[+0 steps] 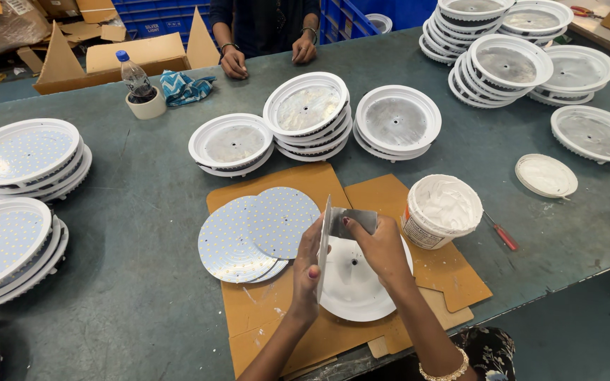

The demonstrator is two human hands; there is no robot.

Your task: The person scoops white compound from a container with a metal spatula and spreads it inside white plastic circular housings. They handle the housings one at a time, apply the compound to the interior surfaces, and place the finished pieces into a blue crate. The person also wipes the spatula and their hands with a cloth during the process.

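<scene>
At six o'clock on the table (142,233), over the cardboard sheet (262,317), I see my left hand (307,271) clasping a round LED board (324,247) upright on its edge, fingers curled at its rim, so one face is turned toward my right hand (383,247). That hand pinches a flat metal scraper (354,219) against the board, apparently to spread paste. A white lamp housing (354,282) lies flat just beneath. The paste tub (440,209) sits open at three o'clock, near the hand; more LED boards (255,233) lie fanned at nine o'clock
</scene>
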